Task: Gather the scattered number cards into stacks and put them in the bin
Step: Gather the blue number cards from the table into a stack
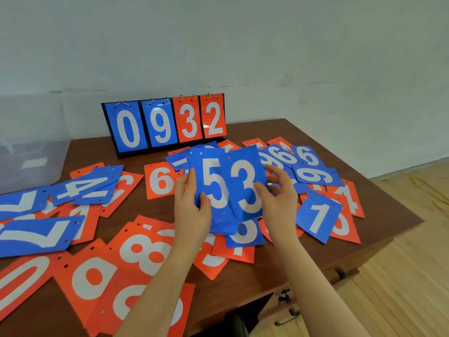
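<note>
- Between both hands, above the table [267,271]: a blue stack [218,190], the left hand [192,210] pinching its left edge, the right hand [277,193] closed on card 3 [245,186] at its right edge.
- Cards look thin, light, glossy and likely slippery; grip by the long edges and square them.
- Around the grip: loose cards [158,181] scattered.
- Far left: bin [26,154].

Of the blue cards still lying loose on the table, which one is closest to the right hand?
The blue 1 card, tilted just outside the right hand. The blue 6s and 9s lie farther back; the 4s and 7s are far left.
</note>
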`<state>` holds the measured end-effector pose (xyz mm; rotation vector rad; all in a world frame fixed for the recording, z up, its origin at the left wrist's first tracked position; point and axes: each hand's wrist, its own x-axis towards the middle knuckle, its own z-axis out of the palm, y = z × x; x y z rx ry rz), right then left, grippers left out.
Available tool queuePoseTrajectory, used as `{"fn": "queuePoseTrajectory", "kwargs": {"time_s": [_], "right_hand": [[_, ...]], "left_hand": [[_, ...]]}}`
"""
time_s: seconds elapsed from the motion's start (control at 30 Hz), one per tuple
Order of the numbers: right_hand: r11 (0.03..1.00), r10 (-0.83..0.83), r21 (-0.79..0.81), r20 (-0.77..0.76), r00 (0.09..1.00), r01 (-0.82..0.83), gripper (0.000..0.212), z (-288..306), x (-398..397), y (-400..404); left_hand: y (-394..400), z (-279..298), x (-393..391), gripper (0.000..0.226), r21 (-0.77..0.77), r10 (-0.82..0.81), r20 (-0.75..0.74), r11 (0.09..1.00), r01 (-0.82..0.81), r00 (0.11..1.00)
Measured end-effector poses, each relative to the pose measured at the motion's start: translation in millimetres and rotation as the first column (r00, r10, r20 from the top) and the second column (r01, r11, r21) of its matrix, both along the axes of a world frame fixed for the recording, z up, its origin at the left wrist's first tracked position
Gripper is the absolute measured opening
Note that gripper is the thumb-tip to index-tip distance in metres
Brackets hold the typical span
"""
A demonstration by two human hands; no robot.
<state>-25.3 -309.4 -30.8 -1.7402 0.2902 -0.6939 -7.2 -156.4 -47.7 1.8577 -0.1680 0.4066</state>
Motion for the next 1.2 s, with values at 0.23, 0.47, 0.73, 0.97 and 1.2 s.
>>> {"fn": "queuePoseTrajectory", "kwargs": {"time_s": [0.23,0.47,0.73,0.97,1.2], "right_hand": [[1.0,-0.007,-0.016,-0.034,0.999,0.006,0.037,-11.6,-5.1,35.0],[0.962,-0.104,-0.265,-0.113,0.988,0.071,0.025,-25.8,-8.7,30.4],[0.861,-0.271,-0.502,-0.589,0.762,-0.082,0.066,-43.2,-21.9,10.8],[0.88,-0.217,-0.441,-0.705,0.675,-0.178,0.066,-35.2,-6.3,4.5],[0.934,-0.12,-0.349,-0.502,0.857,-0.074,0.023,-43.0,8.7,-1.2]], "left_hand": [[-2.5,3.6,-24.4,0.053,-0.077,-0.042,-0.01,0.996,0.041,0.999],[12.6,-1.4,-26.3,0.058,-0.037,0.035,-0.087,0.999,-0.039,0.996],[32.7,-4.8,-26.0,0.059,-0.013,0.076,-0.12,0.997,-0.079,0.99],[35.0,-4.5,-28.6,0.058,0.019,0.069,-0.106,0.998,-0.067,0.992],[34.3,-6.9,-28.3,0.056,0.03,0.074,-0.096,0.997,-0.072,0.993]]}}
